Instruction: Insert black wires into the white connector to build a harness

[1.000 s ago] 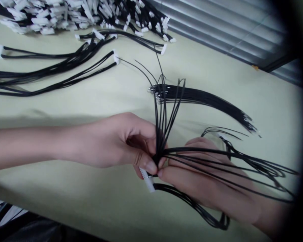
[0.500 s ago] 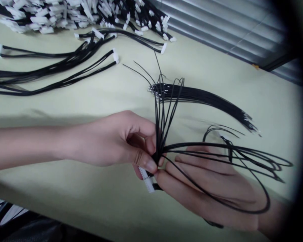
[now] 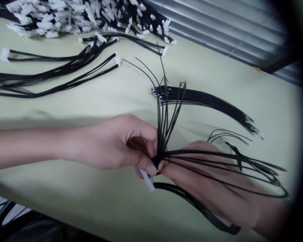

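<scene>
We see the left hand [image 3: 118,141] pinching a wire bunch [image 3: 159,151] between thumb and fingers, a white connector [image 3: 149,184] just under its thumb. The right hand [image 3: 204,183] lies at that pinch, fingertips against the wires; we cannot tell whether they grasp one.

We judge this piece partly made up: a black strand [image 3: 171,187] leaves the connector below the right hand, while thin free ends fan out beyond the left thumb. How many slots are filled we cannot tell, as the thumb covers part of the row. Beyond the right fingertips, a bundle of loose wires [image 3: 204,97] with metal tips lies unconnected. Beyond the left hand, harnesses [image 3: 73,65] with white ends look complete to us, and farther off is a large heap [image 3: 63,20] of similar white-ended leads.

Under everything we have a pale green tabletop [image 3: 65,188]; past its far edge, beyond the right hand, hangs a grey slatted blind [image 3: 212,27].
</scene>
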A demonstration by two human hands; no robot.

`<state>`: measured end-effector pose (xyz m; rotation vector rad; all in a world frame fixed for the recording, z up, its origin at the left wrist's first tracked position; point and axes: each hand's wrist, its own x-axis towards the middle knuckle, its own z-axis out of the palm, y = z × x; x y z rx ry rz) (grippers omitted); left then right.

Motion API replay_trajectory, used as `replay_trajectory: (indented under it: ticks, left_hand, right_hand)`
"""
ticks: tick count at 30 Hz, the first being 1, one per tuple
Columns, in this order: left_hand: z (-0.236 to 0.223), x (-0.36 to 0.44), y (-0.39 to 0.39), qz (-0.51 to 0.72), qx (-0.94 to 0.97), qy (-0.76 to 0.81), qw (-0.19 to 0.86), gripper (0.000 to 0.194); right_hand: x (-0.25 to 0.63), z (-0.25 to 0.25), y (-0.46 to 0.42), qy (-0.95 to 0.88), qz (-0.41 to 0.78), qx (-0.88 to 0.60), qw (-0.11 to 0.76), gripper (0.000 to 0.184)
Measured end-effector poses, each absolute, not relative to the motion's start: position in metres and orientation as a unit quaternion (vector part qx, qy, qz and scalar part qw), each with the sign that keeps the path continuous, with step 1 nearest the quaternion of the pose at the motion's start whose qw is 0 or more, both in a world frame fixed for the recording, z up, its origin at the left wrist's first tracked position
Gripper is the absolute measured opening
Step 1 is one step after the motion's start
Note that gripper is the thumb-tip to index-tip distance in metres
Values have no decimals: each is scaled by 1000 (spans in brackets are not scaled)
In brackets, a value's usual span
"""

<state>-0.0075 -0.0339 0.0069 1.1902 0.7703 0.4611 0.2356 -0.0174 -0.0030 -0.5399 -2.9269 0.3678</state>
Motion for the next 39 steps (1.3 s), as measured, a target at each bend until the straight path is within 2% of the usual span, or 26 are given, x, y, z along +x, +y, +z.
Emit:
replay_trajectory:
  ticks: [2, 4, 8, 10, 20, 24, 31, 35, 39]
  left_hand:
    - [6, -8, -33, 217, 551, 352, 725, 3]
    - [6, -8, -33, 225, 554, 353, 720, 3]
    - [7, -9, -36, 222, 590, 368, 683, 1]
    - [8, -9, -37, 222, 621, 370, 655, 2]
    - [7, -7, -37, 227, 651, 397, 606, 4]
    - [11, -6, -39, 226, 643, 402, 612, 4]
    - [10, -6, -39, 229, 648, 416, 595, 5]
    - [10, -5, -39, 237, 659, 432, 568, 5]
    - [12, -5, -42, 257, 663, 461, 531, 7]
  right_hand:
    - [235, -1, -14, -978, 114, -150, 90, 42]
    - [229, 2, -15, -968, 124, -180, 125, 37]
    - [212, 14, -22, -916, 239, -283, 151, 21]
    - [206, 19, -25, -901, 275, -296, 160, 19]
    - [211, 9, -32, -892, 235, -296, 248, 24]
    - [205, 11, -32, -899, 256, -260, 242, 27]
    - [195, 17, -37, -887, 266, -289, 245, 9]
    - [200, 18, -39, -901, 231, -288, 229, 5]
    - [208, 17, -39, -895, 169, -311, 272, 4]
